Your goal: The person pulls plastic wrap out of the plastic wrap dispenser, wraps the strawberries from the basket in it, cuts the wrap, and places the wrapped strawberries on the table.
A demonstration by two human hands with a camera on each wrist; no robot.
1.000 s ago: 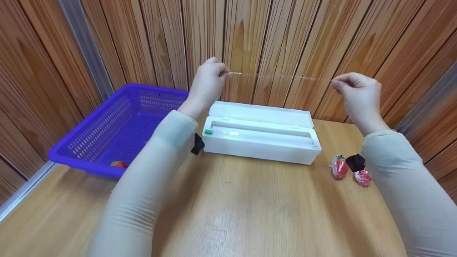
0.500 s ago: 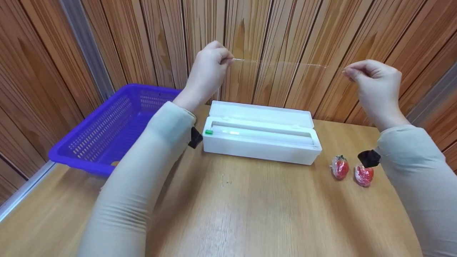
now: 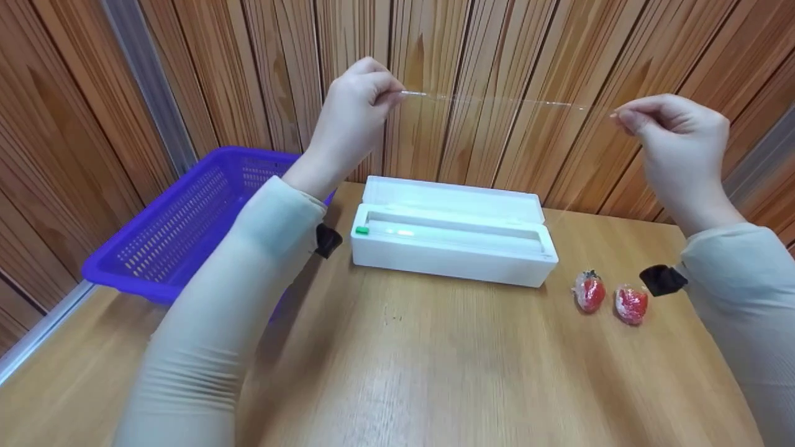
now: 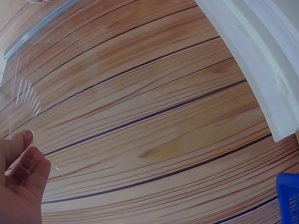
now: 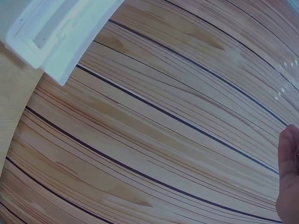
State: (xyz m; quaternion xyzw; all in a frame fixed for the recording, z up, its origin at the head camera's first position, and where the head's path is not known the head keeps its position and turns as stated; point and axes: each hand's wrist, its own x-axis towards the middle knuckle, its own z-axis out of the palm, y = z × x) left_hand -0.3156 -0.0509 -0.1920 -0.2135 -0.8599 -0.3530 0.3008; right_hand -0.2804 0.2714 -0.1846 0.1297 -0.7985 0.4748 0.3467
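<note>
A thin sheet of clear cling film (image 3: 415, 93) stretches in the air between my two hands, in front of the wooden wall. At its left end my left hand (image 3: 357, 102) pinches a corner between thumb and fingers; creases in the film (image 4: 29, 97) show in the left wrist view. My right hand (image 3: 686, 139) pinches the other end, and only its edge (image 5: 290, 175) appears in the right wrist view. Below the film stands a white cling film dispenser box (image 3: 453, 266), lid raised, with a roll inside. The film's lower edge is too transparent to make out.
Two film-wrapped strawberries, one with green leaves (image 3: 590, 293) and one beside it (image 3: 631, 305), lie right of the box. A purple plastic basket (image 3: 133, 284) stands at the left, partly behind my left arm. A wood-grain wall (image 3: 497, 37) rises behind the table (image 3: 447, 372).
Both hands have risen and moved apart, the right one further right, with the film stretched between them. The box and strawberries have stayed in place.
</note>
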